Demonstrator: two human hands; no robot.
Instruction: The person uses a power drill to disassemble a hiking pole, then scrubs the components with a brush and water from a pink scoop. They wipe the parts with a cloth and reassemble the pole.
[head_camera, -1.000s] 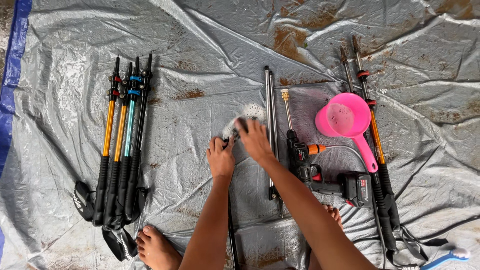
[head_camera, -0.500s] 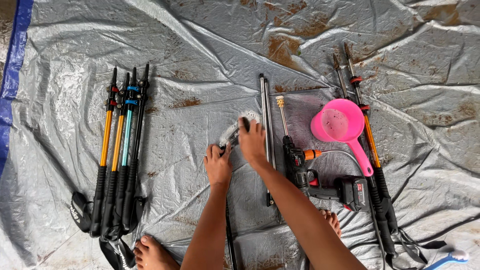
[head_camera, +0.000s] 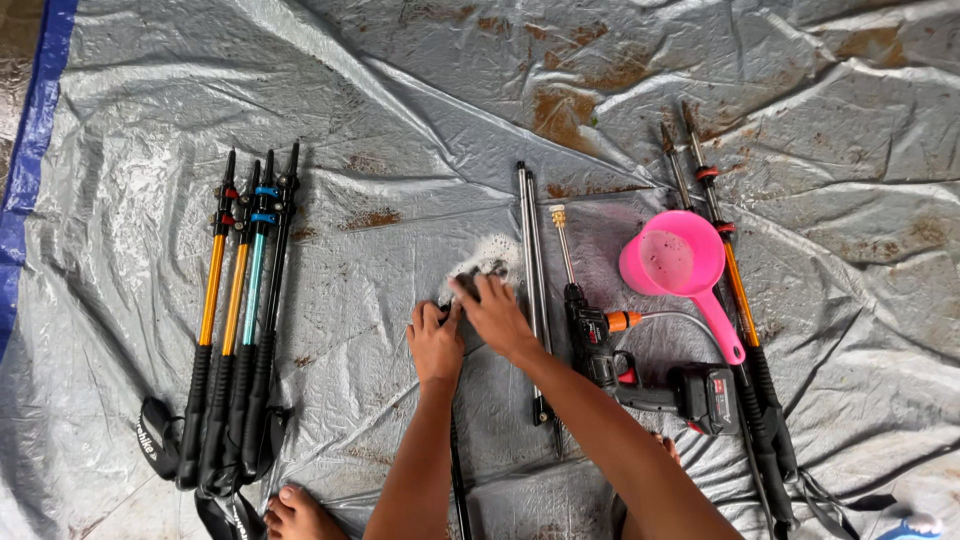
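Note:
My left hand (head_camera: 436, 343) presses down on a dark pole (head_camera: 456, 470) that runs from under my arm toward the middle of the silver tarp (head_camera: 400, 120). The pole's upper end is hidden by my hands. My right hand (head_camera: 493, 312) lies just right of the left, fingers closed on a small dark scrubber (head_camera: 470, 278) at the soapy foam patch (head_camera: 497, 250). Both hands touch each other over the pole.
Several trekking poles (head_camera: 240, 330) with orange and teal shafts lie at the left. A grey pole (head_camera: 533, 270) lies right of my hands, then a cordless spray gun (head_camera: 625, 365), a pink ladle (head_camera: 680, 265) and two more poles (head_camera: 740, 300). My toes (head_camera: 292, 512) show at the bottom.
The view has shifted slightly, so everything sits a bit lower and left. My right hand has slid a little down the pole toward my left hand; the foam patch shows more.

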